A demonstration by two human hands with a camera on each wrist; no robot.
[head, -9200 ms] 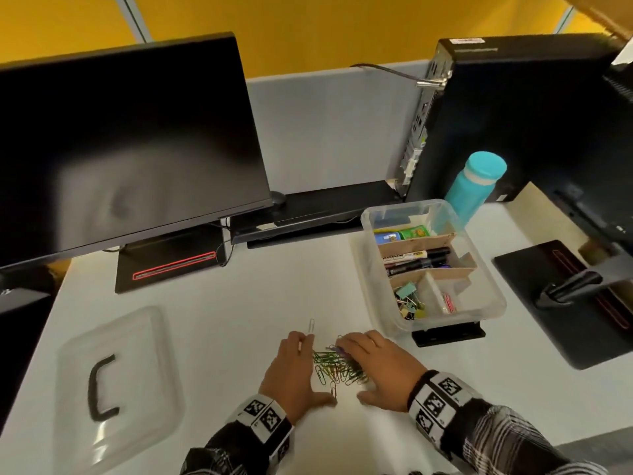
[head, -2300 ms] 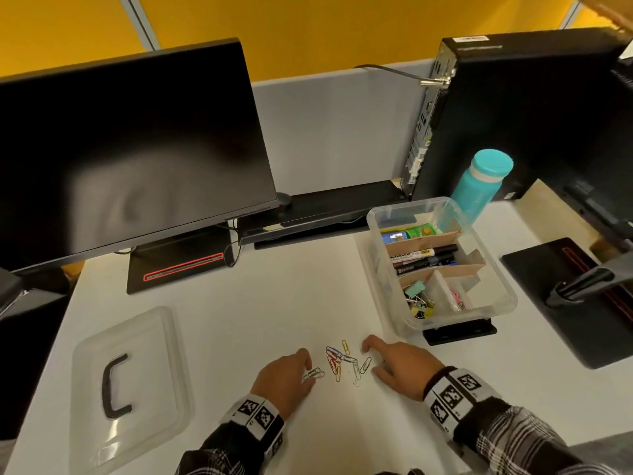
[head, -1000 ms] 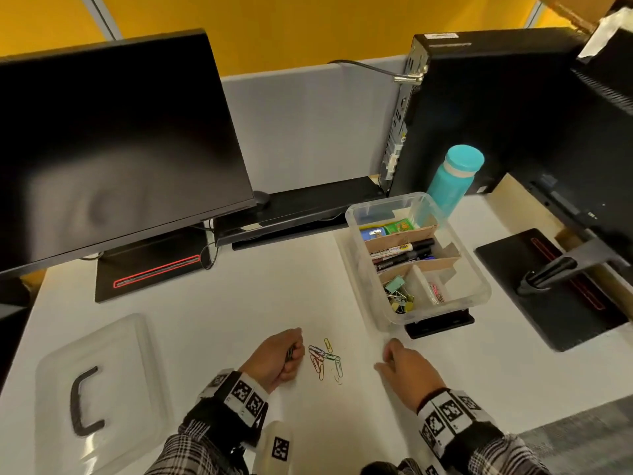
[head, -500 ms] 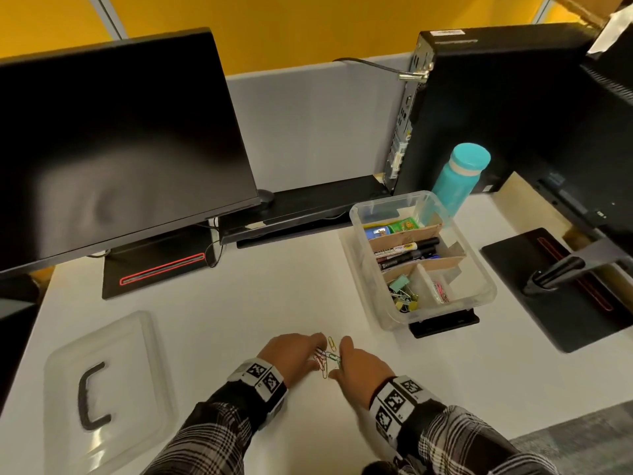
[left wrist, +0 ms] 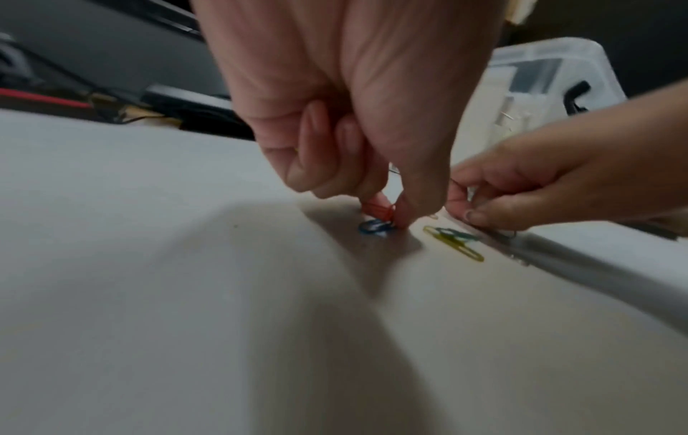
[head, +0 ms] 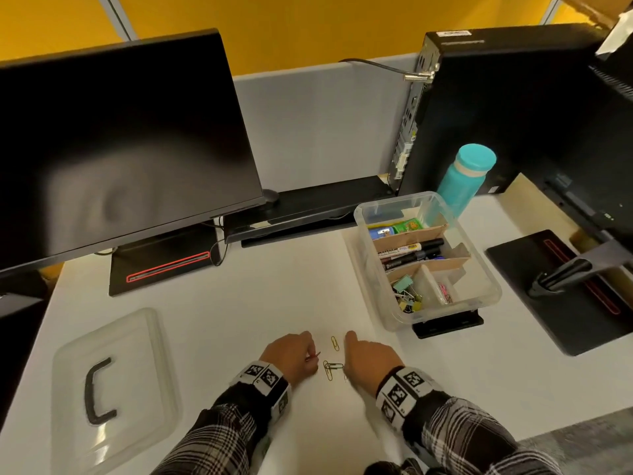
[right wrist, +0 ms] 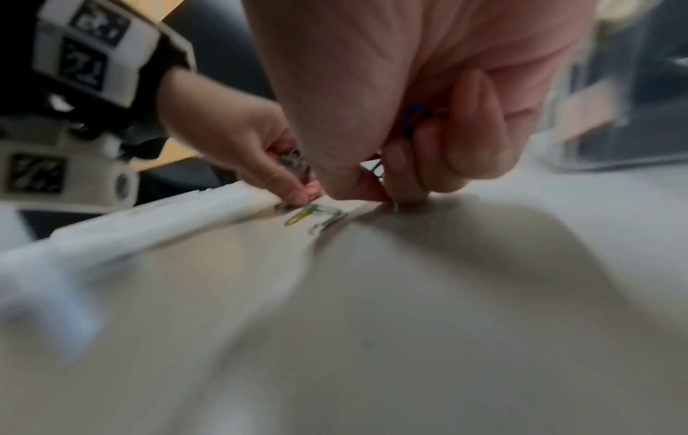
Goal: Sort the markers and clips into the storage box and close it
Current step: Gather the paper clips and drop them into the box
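Because the last paper clips (head: 331, 369) lie loose on the white counter (head: 219, 317) near its front edge, both hands have come together around them, backs up and knuckles raised. From the head view, the left hand (head: 290, 354) sits just left of the clips with a red clip poking from its curled fingers; the right hand (head: 368, 357) sits just right, forefinger stretched toward a yellow clip (head: 335, 343). The storage box (head: 376, 286) stands open to the far right, markers (head: 409, 252) and binder clips (head: 406, 293) already in its card compartments, while its lid (head: 144, 368) lies well apart at the left.

Seen from the left wrist, thumb and forefinger pinch the red clip (left wrist: 377, 210) down against the counter, over a blue one.

Seen from the right wrist, the right grip is curled round several gathered clips (right wrist: 411, 119), fingertips pressing down for another.
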